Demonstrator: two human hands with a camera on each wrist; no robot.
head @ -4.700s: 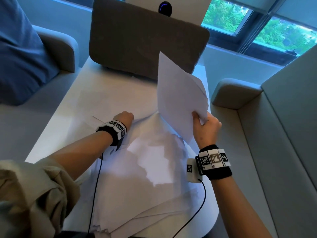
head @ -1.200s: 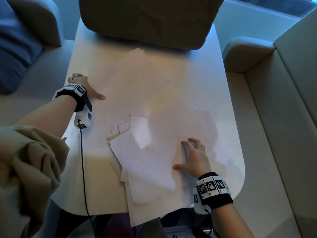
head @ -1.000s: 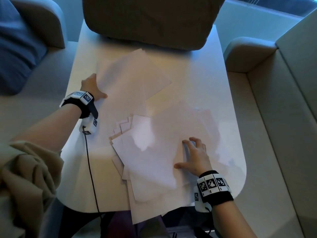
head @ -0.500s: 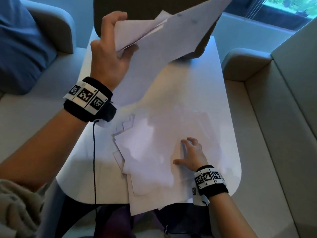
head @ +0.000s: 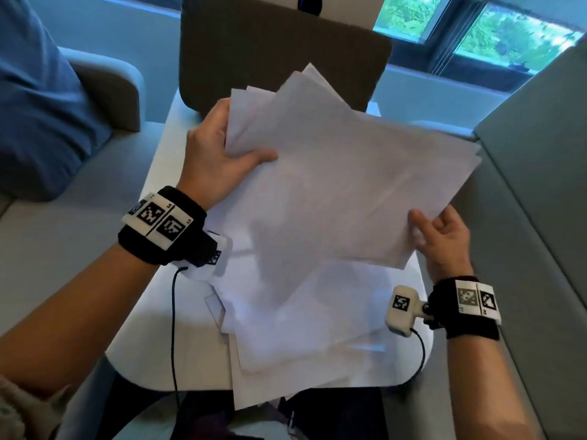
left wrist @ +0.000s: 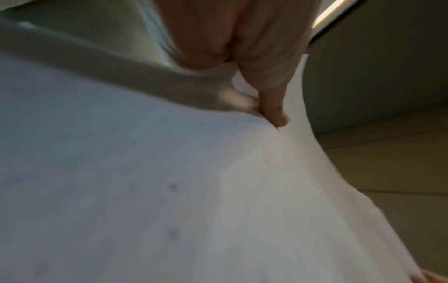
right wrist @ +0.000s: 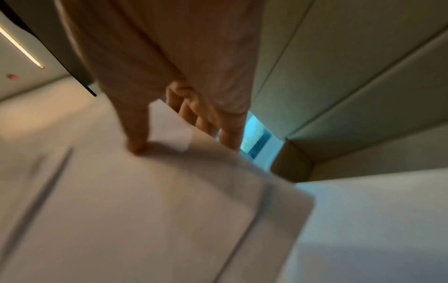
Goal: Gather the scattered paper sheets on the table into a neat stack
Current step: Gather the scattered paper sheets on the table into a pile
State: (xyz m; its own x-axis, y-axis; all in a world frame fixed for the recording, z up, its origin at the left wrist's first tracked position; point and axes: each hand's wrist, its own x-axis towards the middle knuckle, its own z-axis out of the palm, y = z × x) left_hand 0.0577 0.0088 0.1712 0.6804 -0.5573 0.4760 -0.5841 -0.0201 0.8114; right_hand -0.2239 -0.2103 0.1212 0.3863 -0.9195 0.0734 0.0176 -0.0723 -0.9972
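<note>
Here two hands, left hand (head: 216, 154) and right hand (head: 444, 239), grip one paper bundle (head: 343, 185).

Two hands: left hand (head: 216, 154), right hand (head: 444, 242). Two wristbands. Paper sheets (head: 333, 185): many, overlapping, count unclear. One table (head: 152, 344).

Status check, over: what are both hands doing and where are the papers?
Left hand grips lifted sheets; right hand pinches their near corner. Loose pile on table, uneven, overhanging near edge. Nothing blocking.
</note>
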